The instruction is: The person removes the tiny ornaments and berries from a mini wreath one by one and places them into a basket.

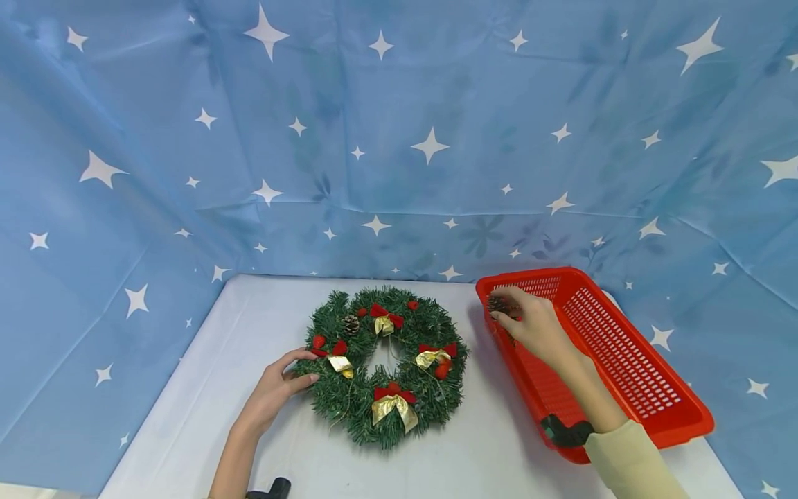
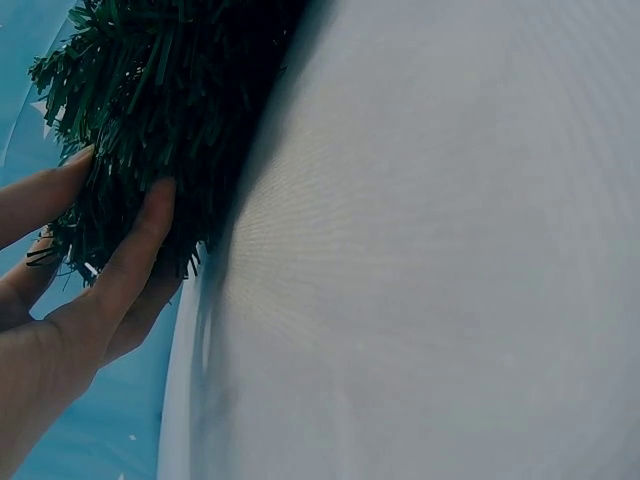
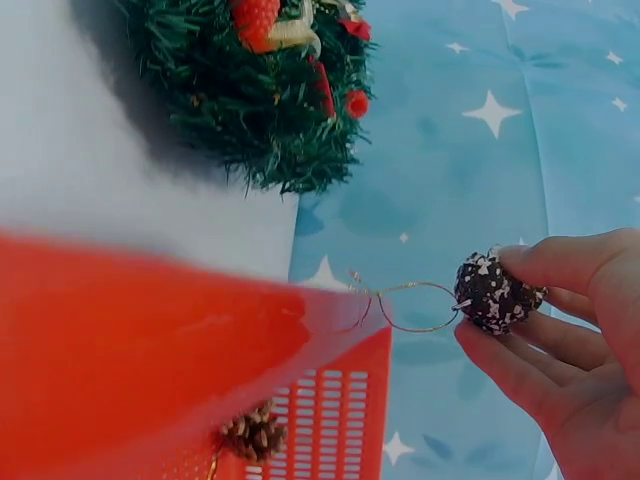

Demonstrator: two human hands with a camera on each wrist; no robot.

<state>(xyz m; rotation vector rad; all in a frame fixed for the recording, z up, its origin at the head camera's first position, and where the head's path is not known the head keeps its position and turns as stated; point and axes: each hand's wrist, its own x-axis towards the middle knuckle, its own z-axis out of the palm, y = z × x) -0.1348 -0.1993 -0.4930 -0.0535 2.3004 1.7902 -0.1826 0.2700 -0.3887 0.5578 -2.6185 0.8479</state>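
A green Christmas wreath (image 1: 386, 433) lies on the white table, with red-and-gold bows, red berries and one pine cone (image 1: 351, 324) on it. My left hand (image 1: 277, 388) holds the wreath's left edge, fingers and thumb on either side of the greenery, as the left wrist view also shows. My right hand (image 1: 533, 322) pinches another pine cone (image 3: 490, 292) by its body above the far left end of the red basket (image 1: 676, 388). From this dark, white-flecked cone a thin gold wire loop (image 3: 418, 328) sticks out toward the basket.
Inside the basket a brown pine cone (image 3: 254, 434) shows in the right wrist view. The basket stands on the table's right side, its holed walls rising beside the right forearm. A blue cloth (image 1: 399, 173) with white stars hangs behind and around the white table (image 1: 249, 305).
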